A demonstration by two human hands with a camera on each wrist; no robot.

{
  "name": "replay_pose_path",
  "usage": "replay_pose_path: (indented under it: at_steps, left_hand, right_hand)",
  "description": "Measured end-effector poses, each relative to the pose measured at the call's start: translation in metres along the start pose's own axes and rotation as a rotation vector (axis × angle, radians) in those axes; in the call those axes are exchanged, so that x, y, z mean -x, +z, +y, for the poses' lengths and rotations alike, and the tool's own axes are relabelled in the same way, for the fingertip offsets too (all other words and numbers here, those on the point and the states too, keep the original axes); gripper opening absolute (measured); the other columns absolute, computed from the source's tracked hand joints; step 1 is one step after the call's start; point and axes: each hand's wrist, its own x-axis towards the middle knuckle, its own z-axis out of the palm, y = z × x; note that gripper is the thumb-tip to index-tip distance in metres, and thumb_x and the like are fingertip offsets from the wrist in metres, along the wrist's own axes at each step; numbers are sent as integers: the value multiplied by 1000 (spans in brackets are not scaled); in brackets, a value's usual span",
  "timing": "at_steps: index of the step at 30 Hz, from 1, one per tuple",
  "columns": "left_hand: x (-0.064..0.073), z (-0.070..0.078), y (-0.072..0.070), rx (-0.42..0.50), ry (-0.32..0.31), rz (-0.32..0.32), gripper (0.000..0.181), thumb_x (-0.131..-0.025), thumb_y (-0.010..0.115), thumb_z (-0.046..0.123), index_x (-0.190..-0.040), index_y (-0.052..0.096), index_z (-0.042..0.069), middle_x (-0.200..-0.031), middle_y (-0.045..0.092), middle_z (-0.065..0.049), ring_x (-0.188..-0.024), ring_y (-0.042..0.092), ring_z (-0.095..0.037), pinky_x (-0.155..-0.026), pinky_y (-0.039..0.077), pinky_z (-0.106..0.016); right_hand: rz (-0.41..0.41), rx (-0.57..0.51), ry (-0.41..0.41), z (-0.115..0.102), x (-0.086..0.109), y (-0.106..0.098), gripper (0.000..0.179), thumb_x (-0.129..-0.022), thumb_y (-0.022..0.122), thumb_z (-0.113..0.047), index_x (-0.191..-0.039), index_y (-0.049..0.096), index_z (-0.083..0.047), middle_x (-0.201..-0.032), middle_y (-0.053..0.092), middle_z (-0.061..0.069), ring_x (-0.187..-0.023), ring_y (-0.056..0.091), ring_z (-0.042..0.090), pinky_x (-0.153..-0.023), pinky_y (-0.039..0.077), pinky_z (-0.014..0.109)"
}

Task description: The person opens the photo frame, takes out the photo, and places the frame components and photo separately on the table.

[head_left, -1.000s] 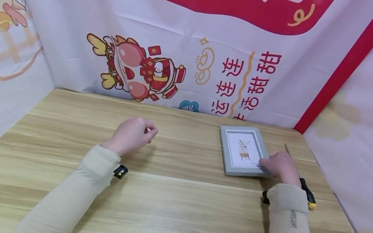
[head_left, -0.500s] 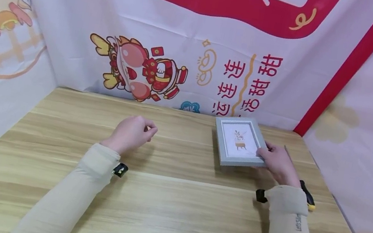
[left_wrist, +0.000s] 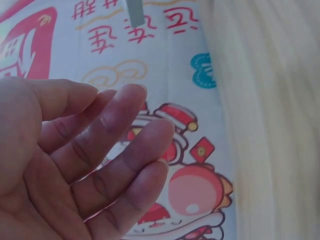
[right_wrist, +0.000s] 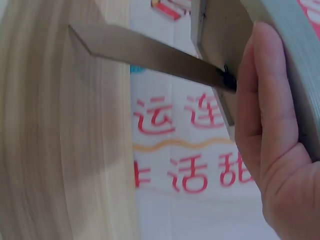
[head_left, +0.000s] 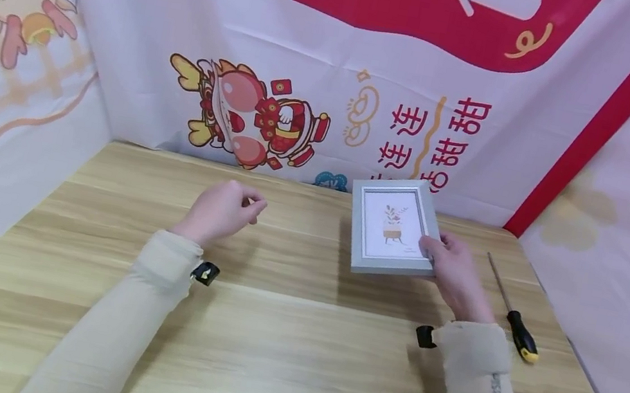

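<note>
A grey picture frame [head_left: 392,227] with a potted-plant print is held above the table by my right hand [head_left: 456,271]. The thumb lies on the frame's front at its right edge. From the right wrist view, the fingers [right_wrist: 272,90] press against the back, where a flat stand leg [right_wrist: 145,52] sticks out towards the table. My left hand [head_left: 221,212] hovers over the table's left half, holding nothing. Its fingers [left_wrist: 120,160] are loosely bent in the left wrist view.
A screwdriver [head_left: 512,312] with a black and yellow handle lies on the wooden table [head_left: 286,360], right of my right hand. Printed cloth [head_left: 306,33] hangs along the table's back edge, with more cloth at both sides.
My right hand has lifted the picture frame off the table and moved it left, tilting it up. The screwdriver now shows whole. The left hand has hardly moved.
</note>
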Motion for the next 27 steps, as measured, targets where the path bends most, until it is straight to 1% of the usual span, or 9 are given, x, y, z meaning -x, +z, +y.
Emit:
replay_pose_path:
  at_steps: [2,5,9,11,16,18,22,27]
  left_hand:
    - [0,-1,-6,9,8,21,23,-101,58,28,-99,75,12,-72,69,1,-60,58,-18,-56,45,-35]
    - [0,-4,-14,27,20,48,25,-101,58,28,-99,76,12,-74,70,0,-59,58,-18,-56,45,-35]
    - [0,-6,-21,44,16,64,25,-101,58,30,-101,76,12,-77,71,-2,-60,59,-18,-57,46,-36]
    - [0,-7,-22,46,13,66,25,-101,58,30,-101,76,12,-77,72,-2,-61,60,-19,-57,47,-36]
    - [0,-8,-23,47,19,58,26,-102,56,29,-100,76,13,-76,71,0,-64,62,-17,-61,48,-36]
    - [1,-8,-23,51,19,56,26,-102,56,29,-99,76,13,-76,71,0,-64,62,-17,-61,48,-36]
    - [2,-8,-23,59,5,53,27,-102,56,29,-103,76,12,-79,72,-3,-65,63,-17,-61,49,-36]
    - [3,-8,-23,62,-2,35,28,-102,55,29,-108,75,11,-82,73,-6,-67,63,-18,-61,48,-36]
  right_hand:
    - [-16,-22,-11,-3,6,6,62,-106,44,-32,-155,22,0,-137,51,23,-102,64,20,-84,56,33]
    - [-35,-40,-22,-8,19,14,63,-106,44,-32,-156,20,-2,-139,49,20,-108,62,22,-87,55,33]
    - [-46,-18,-38,-15,38,25,64,-106,44,-37,-156,19,-7,-139,49,17,-114,59,25,-89,53,35]
    - [-46,3,-56,-18,47,31,61,-106,44,-38,-155,20,-9,-137,50,16,-113,60,25,-88,54,35]
    - [-32,64,-136,-24,67,46,52,-106,45,-30,-148,25,-7,-127,55,24,-104,65,28,-82,57,36]
    - [-15,126,-162,-26,74,51,52,-106,46,-29,-147,26,-5,-123,57,25,-101,66,28,-81,57,38]
    - [37,304,-207,-30,85,59,53,-105,48,-31,-147,28,-5,-118,61,23,-99,66,28,-81,57,42]
    - [93,494,-271,-32,92,67,52,-105,48,-26,-145,30,1,-116,61,25,-97,65,31,-78,57,45]
